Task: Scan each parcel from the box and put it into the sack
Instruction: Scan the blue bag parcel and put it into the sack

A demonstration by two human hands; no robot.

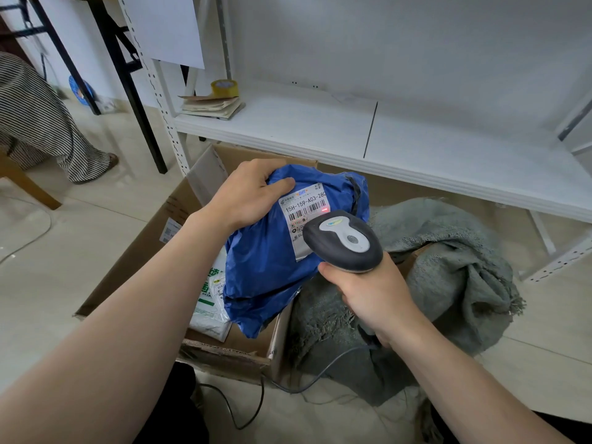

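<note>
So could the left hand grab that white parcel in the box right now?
Probably not yet: the left hand grips the blue parcel, which hangs over the white parcel in the box. It would need to let that go first.

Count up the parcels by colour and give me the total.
Blue parcel: 1, held in the left hand
White parcel with green print: 1, in the box
Total: 2 plainly visible; the pale flat piece at the box's far corner is unclear, not counted.
</note>
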